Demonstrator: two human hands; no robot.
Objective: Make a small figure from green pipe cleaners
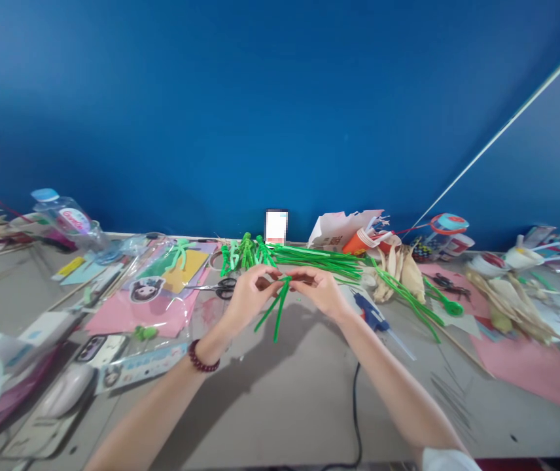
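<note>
Bottle point(67, 212) at far left, blue-capped and tilted before the blue wall: its label carries reddish script on white, too blurred for me to read. Coming right, I see a sticker point(146, 289) with a dark-haired cartoon figure over pink paper point(106, 320). Nearer me lies a packet point(142, 367), with another cartoon figure at one end and pale blue print whose wording I can't make out. Scissors point(218, 286) lie just beside the left hand point(250, 293).

That hand's fingers are pinched narrow on the top of the green stems point(279, 314), which hang above the middle of the table point(290, 399), two ends splayed downward. Behind them a screen point(277, 226) stands upright, pixelated beyond reading. The right hand point(323, 293) has its fingers closed on the same top end, meeting the left.

Beyond it, a white bag point(326, 229) bears dark printed characters I can't decipher. An orange cup point(353, 242) with white stripes leans beside it. A glue gun point(372, 312) lies near the right forearm. Farther right stands a lidded jar point(449, 224).
</note>
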